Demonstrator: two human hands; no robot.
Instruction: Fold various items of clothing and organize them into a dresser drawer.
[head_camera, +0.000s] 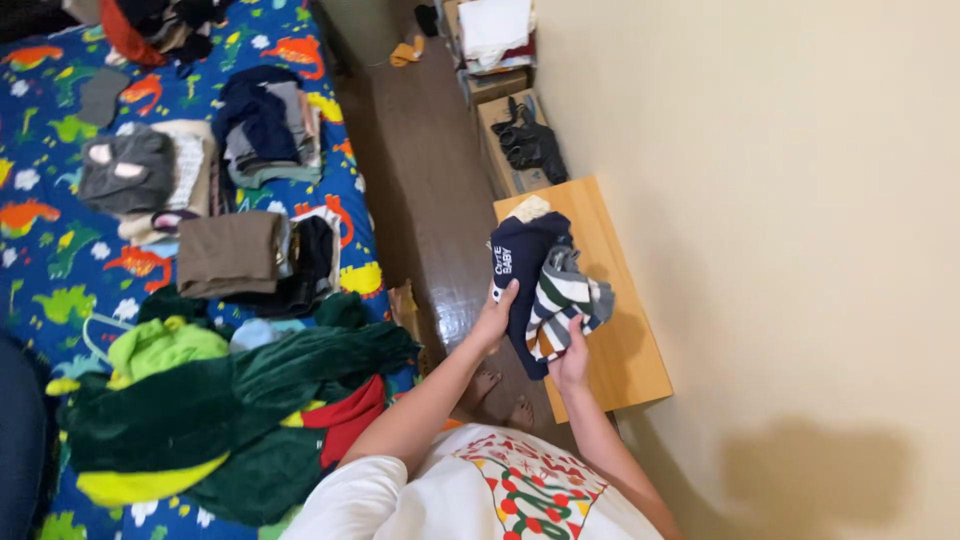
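Item: small stack of folded clothes (540, 285), navy piece and striped piece, centre right of frame, held above a wooden surface (625, 350). Left hand (495, 315) and right hand (572, 360) had fingers closed on the stack. Done, by appearance: several folded piles (235, 250) on the bed (40, 260), left. Left over: unfolded green heap (230, 400), lower left.

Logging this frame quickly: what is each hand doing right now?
Left hand: closed on the navy folded garment.
Right hand: closed on the striped garment, in the same stack, over the wooden table.
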